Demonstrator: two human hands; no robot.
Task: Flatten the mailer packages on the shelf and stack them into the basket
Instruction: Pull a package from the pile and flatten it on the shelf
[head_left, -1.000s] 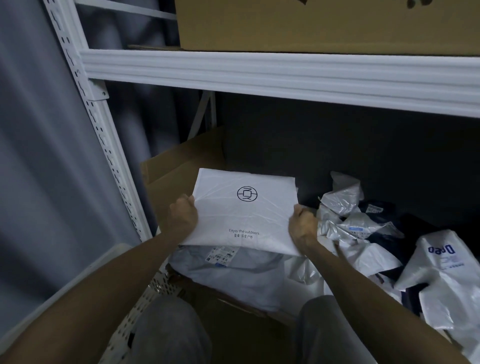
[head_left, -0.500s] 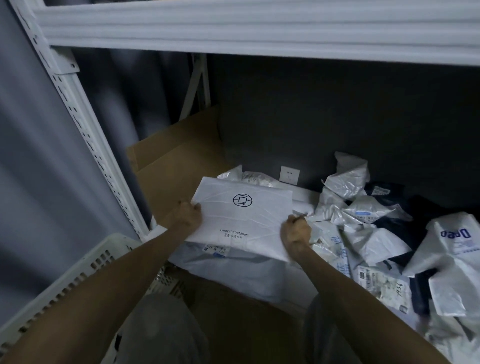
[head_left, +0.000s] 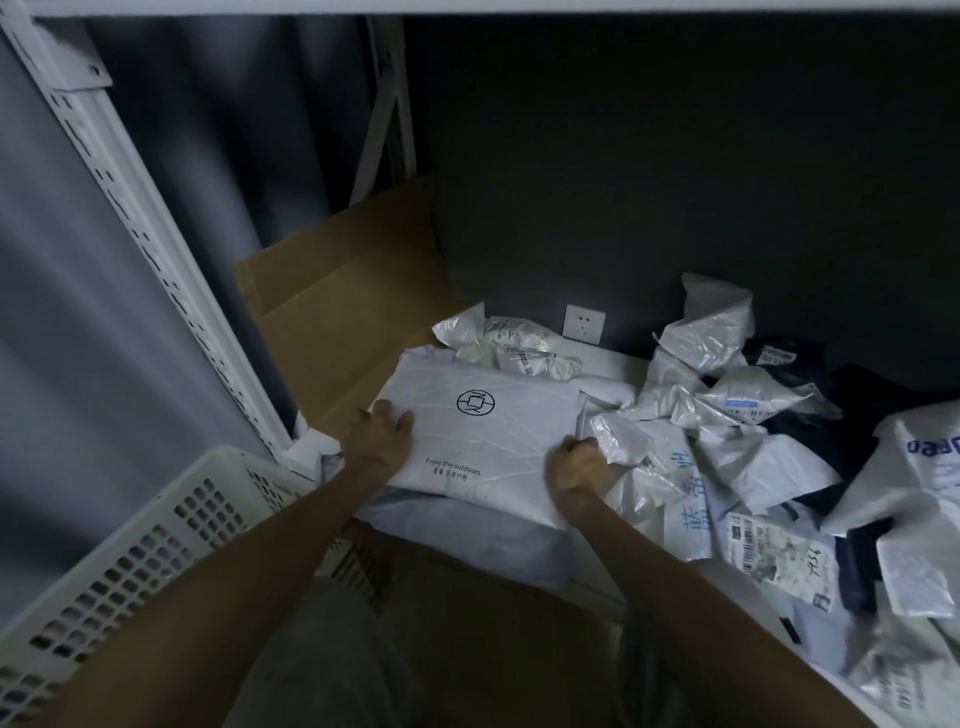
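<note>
A dim white shelf (head_left: 621, 359) backs onto a dark wall with a white socket (head_left: 584, 323); a grey curtain (head_left: 62, 322) hangs beyond the perforated rack post (head_left: 156, 244). Flattened cardboard (head_left: 337, 312) leans behind the left hand (head_left: 381, 442). A white slotted basket (head_left: 156, 545) sits below and outside that hand; its contents cannot be made out. The white mailer (head_left: 483, 431) lies between both hands on a grey mailer (head_left: 467, 535), printed with a round logo and "Enjoy the outdoors." The left hand holds its left edge, fingers bent over the top; the right hand (head_left: 576, 472) grips the right edge, curled tight. Crumpled mailers (head_left: 737, 410) pile beyond the right hand, one with blue Chinese characters, another with a barcode label (head_left: 769, 556)
</note>
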